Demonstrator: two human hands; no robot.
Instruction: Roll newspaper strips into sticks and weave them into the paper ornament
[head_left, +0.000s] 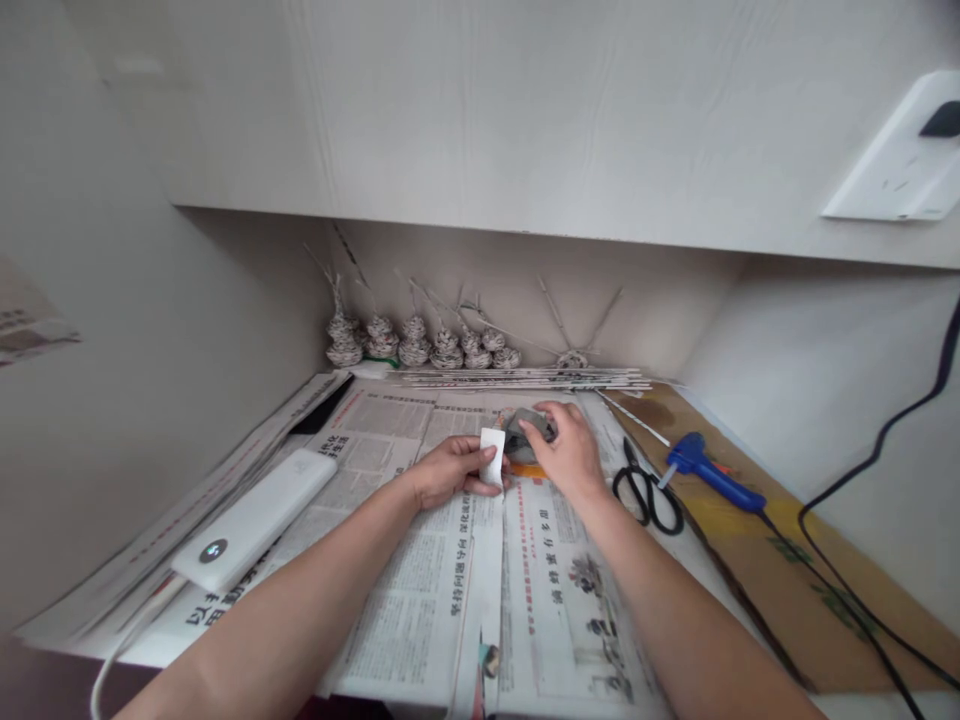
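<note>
My left hand (456,468) is closed on a small white card (491,455), pinched upright between thumb and fingers. Close beside it, my right hand (568,440) grips a dark grey object (525,432) whose kind I cannot make out; part of it is hidden behind the fingers. Under the two hands lies something flat and orange (529,470), partly covered. Both hands are over the newspaper sheets (420,570) spread on the table. To the right of my right hand lie black-handled scissors (646,495).
A blue glue gun (716,480) with a black cord rests on cardboard (810,590) at the right. A white power bank (255,520) with a cable lies left. Woven paper gourds (415,342) and thin paper sticks (525,378) line the back, beneath an overhanging panel (525,120).
</note>
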